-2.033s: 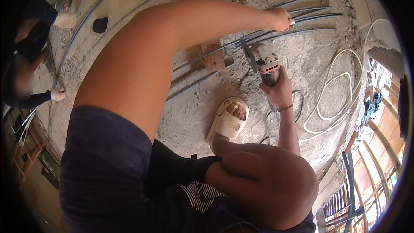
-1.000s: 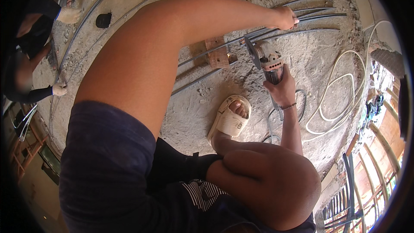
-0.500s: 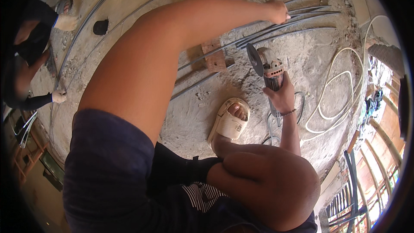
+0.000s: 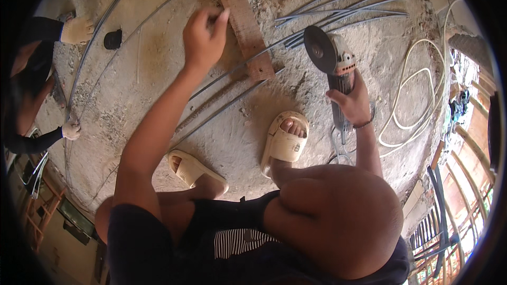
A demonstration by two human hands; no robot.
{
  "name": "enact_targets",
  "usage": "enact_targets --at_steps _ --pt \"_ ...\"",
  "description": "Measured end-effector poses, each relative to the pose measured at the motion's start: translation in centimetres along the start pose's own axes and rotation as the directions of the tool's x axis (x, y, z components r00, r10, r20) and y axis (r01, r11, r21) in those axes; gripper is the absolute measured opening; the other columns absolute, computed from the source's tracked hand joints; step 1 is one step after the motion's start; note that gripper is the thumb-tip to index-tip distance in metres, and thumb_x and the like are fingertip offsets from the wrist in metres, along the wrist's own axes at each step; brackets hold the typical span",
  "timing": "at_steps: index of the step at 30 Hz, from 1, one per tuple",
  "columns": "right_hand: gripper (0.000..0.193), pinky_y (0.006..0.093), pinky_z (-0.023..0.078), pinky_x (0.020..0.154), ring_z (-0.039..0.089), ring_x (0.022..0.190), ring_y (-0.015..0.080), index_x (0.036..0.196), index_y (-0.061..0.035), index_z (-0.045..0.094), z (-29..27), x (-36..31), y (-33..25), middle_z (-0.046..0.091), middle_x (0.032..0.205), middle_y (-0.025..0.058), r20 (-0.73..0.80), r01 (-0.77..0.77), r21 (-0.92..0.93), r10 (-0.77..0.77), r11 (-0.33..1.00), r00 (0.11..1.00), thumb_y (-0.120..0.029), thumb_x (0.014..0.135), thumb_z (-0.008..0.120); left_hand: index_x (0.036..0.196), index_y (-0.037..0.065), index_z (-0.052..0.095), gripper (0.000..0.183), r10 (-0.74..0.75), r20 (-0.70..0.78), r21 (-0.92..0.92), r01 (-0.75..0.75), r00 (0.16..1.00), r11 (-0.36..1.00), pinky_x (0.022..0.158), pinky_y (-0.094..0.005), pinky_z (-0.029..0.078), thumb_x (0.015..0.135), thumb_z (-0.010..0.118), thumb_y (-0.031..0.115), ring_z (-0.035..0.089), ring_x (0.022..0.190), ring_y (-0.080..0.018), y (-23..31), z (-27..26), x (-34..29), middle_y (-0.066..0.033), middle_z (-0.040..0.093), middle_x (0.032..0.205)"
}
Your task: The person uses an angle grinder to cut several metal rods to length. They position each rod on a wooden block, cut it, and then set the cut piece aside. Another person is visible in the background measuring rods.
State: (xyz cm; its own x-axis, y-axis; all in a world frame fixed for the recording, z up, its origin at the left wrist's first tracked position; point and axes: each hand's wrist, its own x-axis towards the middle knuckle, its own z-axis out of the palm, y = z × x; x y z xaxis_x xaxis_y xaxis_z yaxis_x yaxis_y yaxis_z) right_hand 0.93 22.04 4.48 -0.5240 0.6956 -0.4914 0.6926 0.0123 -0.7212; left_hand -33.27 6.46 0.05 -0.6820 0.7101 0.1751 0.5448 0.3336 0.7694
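One grinder (image 4: 343, 64), and the right hand (image 4: 355, 100) has it, fingers clamped round the body. Over on the other side, the left hand (image 4: 205, 39) hangs above the floor (image 4: 232, 142), a touch blurred, fingers loosely curled, thumb standing apart, nothing to be seen in its grip. Now the rods (image 4: 340, 17): a loose bundle lying just beyond the disc (image 4: 319, 50), long axis slanting from near left to far right, some crossing each other. By way of that disc, the right hand is the nearer; its edge overlaps a long rod in view, and whether they touch, I cannot tell. From the left fingers the bundle lies off to the right, and the plank (image 4: 238, 18) sits between. Two sandals (image 4: 288, 145) down below, white cable (image 4: 396, 108) looped out right, a black thing (image 4: 112, 39) far left, and beyond it a co-worker's gloved hands (image 4: 77, 30), well apart from the grinder.
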Motion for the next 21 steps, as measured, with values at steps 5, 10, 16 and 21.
enact_targets --at_steps 5,10,16,21 --pt "0.063 0.0418 0.057 0.085 0.073 0.094 0.0341 0.122 0.0037 0.061 -0.2 1.9 -0.5 0.074 0.106 0.0214 0.010 0.061 -0.106 -0.060 0.992 0.998 -0.023 0.070 0.084 0.104 0.001 0.067 0.040 -0.119 0.282 0.162 0.075 0.952 0.984 0.078 -0.0454 0.055 0.103 0.066 0.041 0.071 0.087 -0.0355 -0.9 -1.0 -9.5 -0.0159 0.072 0.089" --pt "0.065 0.0422 0.057 0.082 0.073 0.091 0.0335 0.119 0.0048 0.062 1.1 2.4 -1.2 0.073 0.104 0.0225 -0.035 0.057 -0.177 -0.064 0.983 0.997 -0.026 0.067 0.085 0.113 -0.002 0.070 0.046 -0.250 0.446 0.114 0.223 0.859 0.968 0.080 -0.0448 0.055 0.105 0.062 0.043 0.073 0.092 -0.0398 -1.2 0.2 -10.7 -0.0252 0.074 0.097" --pt "0.064 0.0439 0.057 0.083 0.073 0.090 0.0347 0.113 0.0055 0.063 2.3 1.8 -2.3 0.073 0.099 0.0239 -0.045 0.137 -0.291 -0.157 0.947 0.987 -0.032 0.067 0.086 0.117 0.002 0.074 0.044 -0.141 0.412 -0.014 0.161 0.900 0.987 0.083 -0.0434 0.056 0.106 0.061 0.042 0.074 0.098 -0.0395 -2.8 0.5 -10.1 -0.0230 0.076 0.102" --pt "0.064 0.0449 0.058 0.081 0.074 0.086 0.0356 0.112 0.0045 0.064 3.3 1.8 -1.9 0.074 0.095 0.0222 -0.053 0.194 -0.336 -0.225 0.922 0.973 -0.038 0.069 0.084 0.119 0.001 0.074 0.049 -0.127 0.450 -0.007 0.146 0.884 0.989 0.088 -0.0398 0.055 0.107 0.059 0.046 0.074 0.102 -0.0335 -4.2 0.5 -10.0 -0.0207 0.077 0.107"
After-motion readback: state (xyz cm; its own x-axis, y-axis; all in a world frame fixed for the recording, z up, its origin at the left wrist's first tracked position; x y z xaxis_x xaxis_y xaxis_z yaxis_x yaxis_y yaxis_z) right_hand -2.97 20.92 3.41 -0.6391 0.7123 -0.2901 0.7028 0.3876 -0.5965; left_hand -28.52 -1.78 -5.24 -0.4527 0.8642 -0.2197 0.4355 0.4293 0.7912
